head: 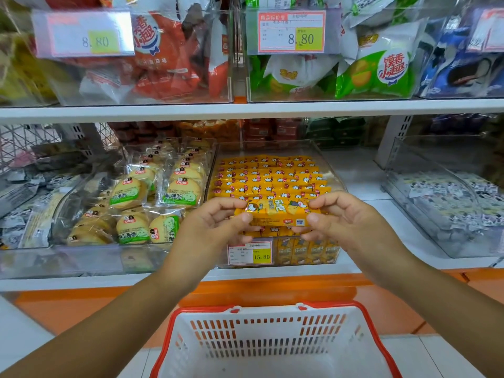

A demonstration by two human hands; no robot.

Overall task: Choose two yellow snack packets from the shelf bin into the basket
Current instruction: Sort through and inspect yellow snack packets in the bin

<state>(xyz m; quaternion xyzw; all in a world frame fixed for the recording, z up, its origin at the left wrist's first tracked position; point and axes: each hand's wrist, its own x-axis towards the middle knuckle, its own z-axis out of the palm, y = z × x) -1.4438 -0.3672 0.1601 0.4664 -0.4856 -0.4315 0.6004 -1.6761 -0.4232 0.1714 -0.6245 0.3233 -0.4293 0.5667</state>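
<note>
L hand [218,222] & R hand [343,216] each pinch one end of a yellow packet [275,211], held flat just over the bin [272,145] front edge, prob. to check it. Basket [365,317] sits below the bin, ready for the drop; packet not in yet.

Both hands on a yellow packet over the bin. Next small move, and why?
Probably lower the yellow packet toward the basket and release it: the left hand and right hand pinch its ends above the bin, and no packet shows in the visible part of the basket below.
</note>
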